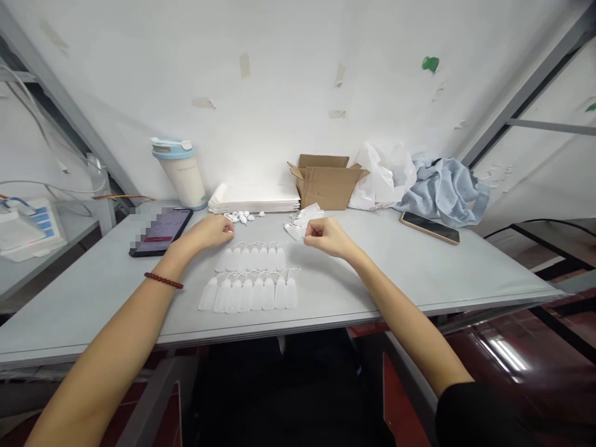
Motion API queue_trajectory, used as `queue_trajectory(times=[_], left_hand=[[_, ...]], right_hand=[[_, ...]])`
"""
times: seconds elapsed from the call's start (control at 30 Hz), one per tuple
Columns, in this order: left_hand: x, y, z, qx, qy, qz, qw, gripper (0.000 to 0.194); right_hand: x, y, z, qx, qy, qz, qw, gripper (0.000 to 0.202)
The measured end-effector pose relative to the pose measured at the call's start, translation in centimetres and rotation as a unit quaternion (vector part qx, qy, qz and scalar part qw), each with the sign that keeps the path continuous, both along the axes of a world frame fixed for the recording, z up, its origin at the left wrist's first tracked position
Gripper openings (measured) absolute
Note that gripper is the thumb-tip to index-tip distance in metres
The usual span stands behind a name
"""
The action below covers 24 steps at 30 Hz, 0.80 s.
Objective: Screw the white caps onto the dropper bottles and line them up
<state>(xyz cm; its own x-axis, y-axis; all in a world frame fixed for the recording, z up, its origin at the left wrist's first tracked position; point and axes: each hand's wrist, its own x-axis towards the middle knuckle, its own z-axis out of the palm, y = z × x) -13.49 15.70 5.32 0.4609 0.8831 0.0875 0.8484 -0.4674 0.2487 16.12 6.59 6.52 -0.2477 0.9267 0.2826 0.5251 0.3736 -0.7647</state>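
Note:
My left hand [213, 231] is closed in a pinch beside a small pile of white pieces [243, 216]; a tiny white bit shows at its fingertips. My right hand [329, 236] has its fingers curled together at the edge of a loose heap of translucent white sleeves [308, 215]. What its fingers hold, if anything, is hidden. Between and in front of the hands lie two rows of flat translucent tags with thin white loops, a back row [251, 257] and a front row [251, 293]. The tags lie side by side, loop ends pointing away from me.
Along the wall stand a cream tumbler [181, 177] with a blue lid, a stack of white sheets [256, 197], an open cardboard box [326, 185], a white plastic bag [384, 177] and blue cloth [444, 189]. A tablet [162, 231] lies left, a phone [429, 228] right.

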Motion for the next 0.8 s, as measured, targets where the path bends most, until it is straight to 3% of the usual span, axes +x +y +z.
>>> queue_trajectory(times=[0.1, 0.23, 0.4, 0.8], left_hand=[[0.4, -0.3, 0.2, 0.003, 0.013, 0.011, 1.0, 0.015], [1.1, -0.7, 0.5, 0.013, 0.025, 0.021, 0.999, 0.02], [1.7, -1.3, 0.9, 0.06, 0.025, 0.033, 0.997, 0.026], [4.6, -3.8, 1.4, 0.031, -0.189, -0.061, 0.98, 0.027]], right_hand=[[-1.6, -0.8, -0.4, -0.004, -0.007, 0.045, 0.999, 0.022], [-3.6, -0.8, -1.8, 0.001, -0.083, 0.04, 0.996, 0.026], [-4.1, -0.3, -2.5, -0.011, -0.138, 0.012, 0.99, 0.025], [-4.5, -0.3, -2.0, -0.098, -0.157, -0.02, 0.983, 0.036]])
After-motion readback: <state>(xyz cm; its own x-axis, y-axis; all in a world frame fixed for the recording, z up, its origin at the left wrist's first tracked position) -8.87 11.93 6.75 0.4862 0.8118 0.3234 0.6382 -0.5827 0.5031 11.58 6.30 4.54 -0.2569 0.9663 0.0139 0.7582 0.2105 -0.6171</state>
